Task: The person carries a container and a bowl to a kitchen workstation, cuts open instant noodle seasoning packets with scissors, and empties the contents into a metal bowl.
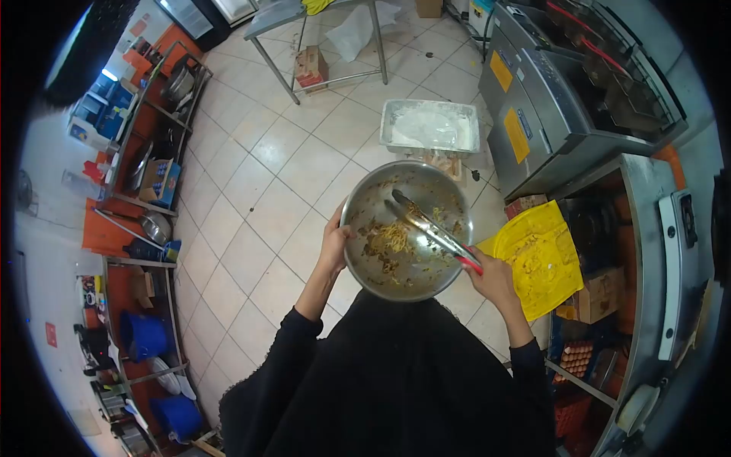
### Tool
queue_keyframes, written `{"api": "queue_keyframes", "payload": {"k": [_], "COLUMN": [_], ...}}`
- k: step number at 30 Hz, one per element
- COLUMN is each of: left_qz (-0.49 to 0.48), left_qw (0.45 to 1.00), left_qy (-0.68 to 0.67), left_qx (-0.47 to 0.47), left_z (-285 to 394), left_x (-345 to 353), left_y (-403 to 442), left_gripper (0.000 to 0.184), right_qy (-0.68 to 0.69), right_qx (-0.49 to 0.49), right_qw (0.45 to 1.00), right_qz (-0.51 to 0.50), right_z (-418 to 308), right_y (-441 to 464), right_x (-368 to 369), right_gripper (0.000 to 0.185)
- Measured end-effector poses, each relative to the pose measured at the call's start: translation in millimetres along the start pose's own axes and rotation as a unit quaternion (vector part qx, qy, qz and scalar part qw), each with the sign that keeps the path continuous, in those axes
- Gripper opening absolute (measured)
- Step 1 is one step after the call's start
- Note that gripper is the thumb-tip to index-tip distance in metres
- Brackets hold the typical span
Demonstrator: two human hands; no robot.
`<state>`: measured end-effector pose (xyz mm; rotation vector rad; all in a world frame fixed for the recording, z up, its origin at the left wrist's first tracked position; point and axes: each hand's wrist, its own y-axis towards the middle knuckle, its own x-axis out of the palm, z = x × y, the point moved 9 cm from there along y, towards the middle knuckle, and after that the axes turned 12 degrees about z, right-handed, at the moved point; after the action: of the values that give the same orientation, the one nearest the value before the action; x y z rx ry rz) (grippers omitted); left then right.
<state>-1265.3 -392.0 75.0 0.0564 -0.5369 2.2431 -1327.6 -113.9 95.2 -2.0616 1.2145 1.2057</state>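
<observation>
A large steel mixing bowl (365, 278) is held up in front of my body, its inside smeared with sauce and scraps of food. Some noodle-like strands (390, 238) cling to the bottom. Gripping the bowl's left rim is my left hand (333, 242), its thumb over the edge. My right hand (491, 276) is closed around the red-handled end of metal tongs (438, 231). The tongs reach down into the bowl from the right, their tips near the strands. Whether the tips touch the food I cannot tell.
Beyond the bowl, a clear tub of white powder (430, 126) stands low by the steel fryers (548, 107). A stained yellow cloth or bag (537, 259) lies at my right, near a shelf with egg trays (572, 359). Shelving with blue buckets (143, 335) lines the left wall.
</observation>
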Motion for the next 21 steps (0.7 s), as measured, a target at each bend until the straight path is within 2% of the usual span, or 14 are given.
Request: {"api": "queue_keyframes", "payload": {"k": [1,3,5,7,9,11,13,15,17,19,21], "left_qz": [-0.012,-0.017,-0.012,0.000,-0.005,-0.002,0.000,0.010,0.021,0.035,0.055], "left_qw": [1.000,1.000,0.998,1.000,1.000,1.000,1.000,0.999,0.998,0.996,0.992], "left_qy": [-0.003,-0.011,0.036,0.017,-0.024,-0.024,-0.023,-0.030,-0.047,-0.064,-0.079], "left_qx": [0.001,0.000,-0.043,-0.009,0.011,0.011,0.013,0.021,0.038,0.058,0.077], "left_z": [4.3,14.8,22.3,31.4,40.7,51.8,64.1,75.5,93.2,115.9,138.7], "left_x": [4.1,10.1,12.3,8.1,3.2,-5.5,-21.2,-41.8,-67.8,-100.1,-134.8], "left_y": [3.7,8.9,12.0,20.0,30.7,39.1,53.1,68.2,83.1,100.5,115.7], "left_gripper": [0.070,0.070,0.070,0.068,0.068,0.068,0.068,0.068,0.068,0.068,0.067], "right_qy": [-0.016,-0.026,0.004,-0.029,-0.047,-0.050,-0.078,-0.094,-0.106,-0.123,-0.119], "right_qx": [0.004,-0.023,-0.111,-0.096,-0.059,-0.094,-0.166,-0.215,-0.242,-0.254,-0.354], "right_qw": [1.000,0.999,0.993,0.994,0.996,0.992,0.982,0.970,0.964,0.958,0.927], "right_qz": [0.025,-0.012,-0.033,-0.039,0.054,0.071,-0.043,-0.057,0.027,0.045,0.044], "right_z": [-0.2,-7.0,-23.9,-26.8,-27.4,-41.3,-72.9,-97.8,-128.8,-160.5,-207.3], "right_y": [6.7,14.3,23.9,40.6,63.2,80.7,94.0,115.5,152.3,185.8,204.2], "right_x": [-5.3,-7.3,-10.0,-18.7,-36.0,-34.4,-13.7,-7.8,-15.3,0.0,20.7], "right_gripper": [0.036,0.035,0.036,0.036,0.035,0.034,0.034,0.033,0.032,0.033,0.033]}}
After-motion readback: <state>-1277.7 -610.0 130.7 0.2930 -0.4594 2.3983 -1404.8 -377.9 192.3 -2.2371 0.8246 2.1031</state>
